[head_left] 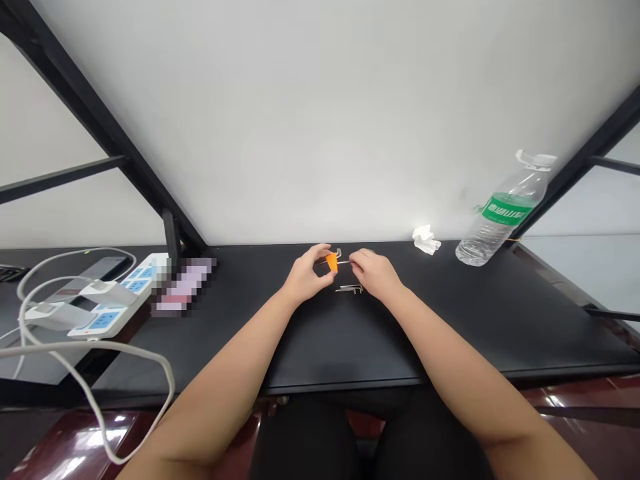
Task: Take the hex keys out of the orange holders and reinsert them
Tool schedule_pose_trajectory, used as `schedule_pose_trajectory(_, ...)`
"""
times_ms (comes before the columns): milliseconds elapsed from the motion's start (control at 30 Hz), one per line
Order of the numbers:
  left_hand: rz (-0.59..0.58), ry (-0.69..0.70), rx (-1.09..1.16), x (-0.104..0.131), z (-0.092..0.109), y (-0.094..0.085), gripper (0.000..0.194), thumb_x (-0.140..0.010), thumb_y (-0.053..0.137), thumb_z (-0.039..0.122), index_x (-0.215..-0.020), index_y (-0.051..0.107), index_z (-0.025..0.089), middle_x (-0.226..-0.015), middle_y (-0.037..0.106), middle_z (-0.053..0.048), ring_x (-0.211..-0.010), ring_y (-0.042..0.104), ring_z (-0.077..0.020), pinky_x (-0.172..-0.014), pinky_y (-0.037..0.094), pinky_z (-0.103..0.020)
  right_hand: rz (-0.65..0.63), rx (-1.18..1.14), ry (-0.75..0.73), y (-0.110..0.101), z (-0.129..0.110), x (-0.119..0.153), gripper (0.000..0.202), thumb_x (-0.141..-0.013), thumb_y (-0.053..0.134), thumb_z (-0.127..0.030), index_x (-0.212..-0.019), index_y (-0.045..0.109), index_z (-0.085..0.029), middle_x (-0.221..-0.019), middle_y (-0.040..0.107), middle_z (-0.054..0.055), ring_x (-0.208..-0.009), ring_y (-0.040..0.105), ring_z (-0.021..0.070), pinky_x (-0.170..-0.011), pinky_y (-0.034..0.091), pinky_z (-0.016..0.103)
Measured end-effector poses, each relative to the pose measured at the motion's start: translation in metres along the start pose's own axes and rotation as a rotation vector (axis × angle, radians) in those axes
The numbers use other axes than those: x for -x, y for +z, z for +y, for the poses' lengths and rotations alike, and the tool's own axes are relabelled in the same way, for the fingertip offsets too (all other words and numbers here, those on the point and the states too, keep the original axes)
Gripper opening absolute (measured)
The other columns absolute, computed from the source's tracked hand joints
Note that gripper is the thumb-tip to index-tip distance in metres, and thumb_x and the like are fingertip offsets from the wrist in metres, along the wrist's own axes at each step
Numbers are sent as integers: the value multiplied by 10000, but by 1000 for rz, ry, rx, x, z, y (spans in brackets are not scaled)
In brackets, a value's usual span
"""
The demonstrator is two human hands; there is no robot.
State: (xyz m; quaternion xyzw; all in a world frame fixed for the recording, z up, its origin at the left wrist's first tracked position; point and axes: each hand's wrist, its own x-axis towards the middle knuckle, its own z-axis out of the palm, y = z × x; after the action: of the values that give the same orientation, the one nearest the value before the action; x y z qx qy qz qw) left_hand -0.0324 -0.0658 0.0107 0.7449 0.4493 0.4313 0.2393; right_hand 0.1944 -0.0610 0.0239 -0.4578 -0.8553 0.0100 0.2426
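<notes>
Between the thumb and fingers of my left hand (309,273) is a small orange hex key holder (332,262), with a metal key end showing just above it. My right hand (375,272) pinches a thin metal hex key (344,262) that reaches across to the orange holder. Whether its tip sits inside the holder or only touches it, I cannot tell. Several loose L-shaped hex keys (349,289) lie on the black table just below my hands.
At the back right a large plastic bottle (500,210) with a green label stands near crumpled white tissue (426,239). To the left are a power strip (120,297) with plugged chargers, looping white cables (167,373) and a blurred-out pinkish item (184,287). A white wall rises behind the table (340,347).
</notes>
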Motion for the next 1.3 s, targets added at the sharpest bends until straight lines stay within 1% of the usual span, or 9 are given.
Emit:
schedule_pose_trajectory(300, -16, 7, 8, 0, -2, 0, 605, -775, 757, 286, -1331, 531, 218, -1216, 726, -73, -1105, 717, -219, -1059, 567, -429, 71, -76, -21, -2, 2, -1, 218, -1009, 461, -157, -952, 668, -191, -995, 697, 79, -906, 623, 192, -799, 446, 289)
schedule_pose_trajectory(700, -58, 24, -79, 1, -1, -3, 622, -781, 758, 282, -1356, 527, 227, -1227, 722, -62, -1107, 718, -213, -1045, 577, -395, 48, -23, -59, -4, 0, 0, 266, -1022, 440, -150, -887, 665, -195, -1024, 682, 96, -951, 589, 211, -828, 445, 309)
schedule_pose_trajectory(867, -105, 11, -97, 1, 4, -2, 632, -769, 754, 269, -1360, 531, 232, -1221, 723, -61, -1120, 712, -234, -1028, 584, -412, 19, -29, -81, 0, -1, 0, 254, -1005, 445, -121, -895, 661, -196, -1044, 668, 99, -964, 580, 213, -826, 457, 318)
schedule_pose_trajectory(967, -146, 27, -112, 2, 4, 0, 642, -763, 750, 265, -1366, 533, 237, -1231, 715, -64, -1116, 710, -239, -1024, 583, -413, 11, -111, -125, 3, -8, 0, 223, -998, 455, -129, -920, 654, -192, -1052, 652, 102, -957, 592, 208, -838, 485, 328)
schedule_pose_trajectory(1067, -138, 46, -135, 3, 2, 0, 627, -774, 736, 265, -1368, 536, 245, -1234, 709, -62, -1114, 707, -236, -1019, 580, -403, 21, -220, -124, 6, -16, 2, 188, -971, 472, -135, -1021, 644, -190, -1139, 607, 120, -941, 611, 200, -814, 517, 331)
schedule_pose_trajectory(1133, -121, 52, -156, 2, 1, -1, 620, -785, 736, 276, -1370, 532, 245, -1240, 706, -64, -1115, 704, -238, -1018, 575, -405, 61, -340, -45, 9, -19, 2, 172, -945, 505, -157, -1065, 621, -195, -1194, 578, 122, -893, 629, 184, -798, 536, 334)
schedule_pose_trajectory(1167, -115, 61, -174, 2, 1, -3, 619, -788, 737, 279, -1371, 531, 244, -1244, 703, -68, -1113, 702, -242, -1017, 571, -411, 85, -424, 36, 11, -20, 2, 150, -934, 532, -184, -1064, 606, -200, -1184, 580, 112, -847, 637, 172, -782, 545, 335)
schedule_pose_trajectory(1233, -116, 95, -219, 1, 4, -5, 613, -791, 734, 271, -1369, 529, 240, -1249, 697, -79, -1103, 699, -249, -1012, 564, -424, 93, -651, 272, 16, -21, 0, 159, -926, 591, -286, -1067, 565, -215, -1081, 609, 71, -712, 639, 146, -681, 556, 325)
schedule_pose_trajectory(1300, -133, 145, -260, 1, 8, -6, 599, -796, 723, 249, -1363, 530, 238, -1242, 694, -83, -1103, 690, -252, -1012, 554, -431, 24, -922, 510, 21, -21, -2, 291, -914, 633, -434, -1094, 522, -235, -934, 625, 18, -572, 611, 131, -517, 514, 294)
